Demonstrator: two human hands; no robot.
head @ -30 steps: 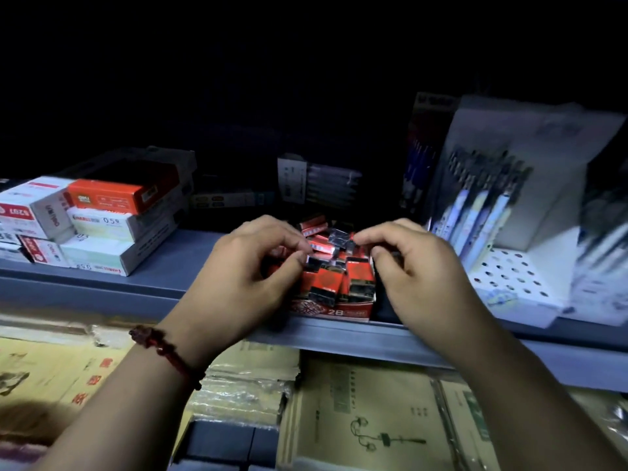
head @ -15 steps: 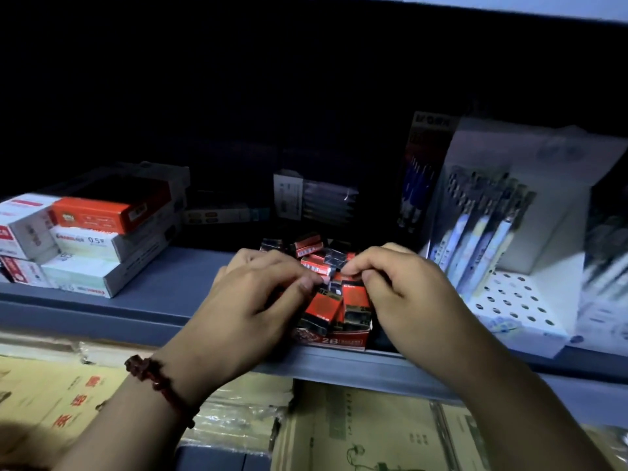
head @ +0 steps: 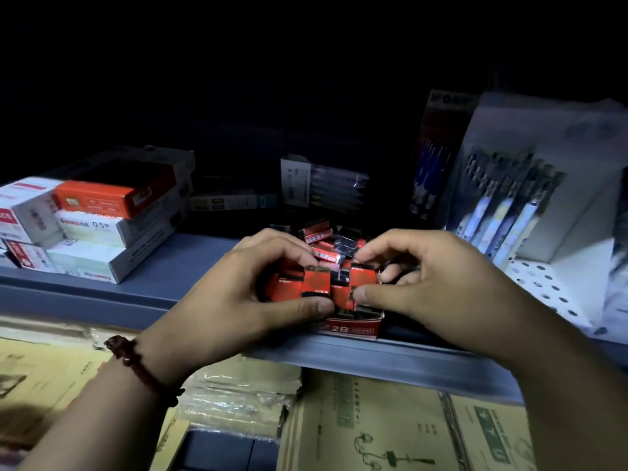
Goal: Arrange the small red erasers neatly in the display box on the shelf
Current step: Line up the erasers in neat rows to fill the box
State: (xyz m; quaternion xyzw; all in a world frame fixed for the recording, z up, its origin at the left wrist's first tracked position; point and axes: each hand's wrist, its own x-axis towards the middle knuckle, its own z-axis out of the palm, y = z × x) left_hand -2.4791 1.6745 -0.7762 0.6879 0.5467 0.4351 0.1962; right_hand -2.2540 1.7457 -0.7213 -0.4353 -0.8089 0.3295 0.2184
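A red display box (head: pixel 353 328) marked 2B stands at the front edge of the grey shelf (head: pixel 190 266). Small red and black erasers (head: pixel 317 282) fill it: a front row stands upright, and several more lie jumbled behind (head: pixel 323 246). My left hand (head: pixel 238 300) pinches the front row from the left, thumb low and fingers on top. From the right, my right hand (head: pixel 431 287) pinches the same row, its thumb on a red eraser (head: pixel 343 297). Both hands hide the box's sides.
Stacked white and orange stationery boxes (head: pixel 102 226) sit at the left of the shelf. A white pen display stand (head: pixel 530 212) rises at the right, small packs (head: pixel 323 185) at the back. Yellow-brown notebooks (head: pixel 390 426) lie on the level below.
Both hands have closed in on the front row of erasers, which now stands squarer in the box. The camera has moved nearer and tilted.
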